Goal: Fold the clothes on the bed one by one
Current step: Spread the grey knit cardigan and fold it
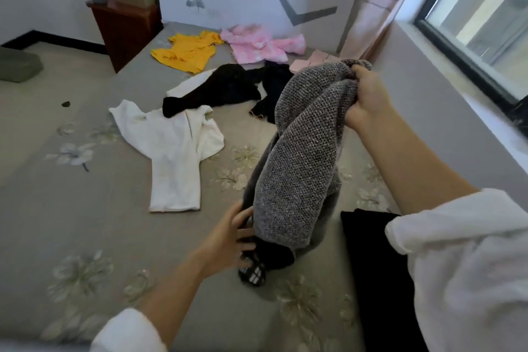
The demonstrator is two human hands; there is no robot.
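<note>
Grey knit sweater (300,157) hangs bunched from the right hand (368,97), whose fingers are curled tight round its top end, raised above the bed (71,223). The sweater's dark lower end touches the bed, and there the left hand (228,240) lays spread fingers against it. Beyond lie 4 loose garments: white top (171,151), black garment (223,88), yellow garment (185,51), pink garment (257,43).

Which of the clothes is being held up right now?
The grey knitted garment: the right hand grips its top, the left hand touches its lower end. The white top, black garment, yellow top and pink jacket lie on the bed.
</note>
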